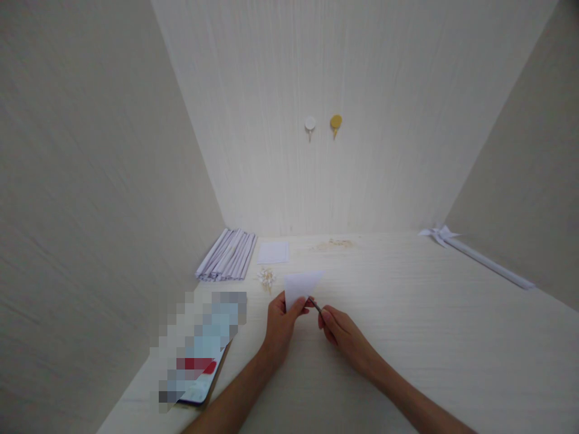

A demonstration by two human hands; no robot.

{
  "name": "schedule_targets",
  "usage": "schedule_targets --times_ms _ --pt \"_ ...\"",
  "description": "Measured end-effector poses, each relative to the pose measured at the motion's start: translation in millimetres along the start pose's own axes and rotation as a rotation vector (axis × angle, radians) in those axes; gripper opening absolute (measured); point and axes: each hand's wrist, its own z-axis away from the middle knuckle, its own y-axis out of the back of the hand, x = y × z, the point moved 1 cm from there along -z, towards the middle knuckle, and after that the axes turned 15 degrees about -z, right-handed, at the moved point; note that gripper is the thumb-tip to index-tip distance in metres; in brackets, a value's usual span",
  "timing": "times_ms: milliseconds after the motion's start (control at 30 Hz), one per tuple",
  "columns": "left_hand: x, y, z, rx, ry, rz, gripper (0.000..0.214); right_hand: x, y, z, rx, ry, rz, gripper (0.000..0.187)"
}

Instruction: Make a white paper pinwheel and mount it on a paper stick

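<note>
My left hand [284,319] is closed on a small sheet of white paper [300,284], thumb on its face. The sheet looks folded to a slanting point at its upper right. In my right hand [337,328] is a thin dark stick-like tool [315,305], gripped between thumb and fingers. Its far tip meets the paper's lower right edge by my left fingers; I cannot make out what kind of tool it is. Just beyond my left hand lie a cluster of small white-tipped pieces [266,278] and a few square white paper sheets [273,252].
A pile of rolled paper sticks [227,256] lies at the back left. A phone [205,371], partly pixelated, rests left of my forearm. At the right wall lies a paper pinwheel [439,235] on a rolled paper stick [491,262]. White [310,124] and yellow [336,122] hooks are on the back wall.
</note>
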Motion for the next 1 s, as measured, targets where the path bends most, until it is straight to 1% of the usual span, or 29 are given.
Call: schedule_targets --times_ms 300,467,633,900,1000 --pt "1.3 -0.5 -0.3 -0.007 -0.020 -0.005 0.017 2.0 -0.7 0.9 0.009 0.009 0.025 0.036" --pt "1.1 -0.8 -0.3 -0.007 -0.016 -0.003 0.016 2.6 -1.6 0.4 0.033 0.046 0.081 0.036" --pt "0.8 -0.1 -0.5 -0.012 -0.025 -0.002 0.015 4.4 -1.8 0.5 0.041 0.058 0.083 0.035" --pt "2.7 0.2 0.4 -0.005 -0.011 0.014 0.017 2.8 -0.9 -0.3 0.022 0.068 0.081 0.036" --pt "6.4 3.1 -0.9 -0.034 0.026 0.042 0.016 3.3 0.2 -0.7 0.000 0.052 0.068 0.037"
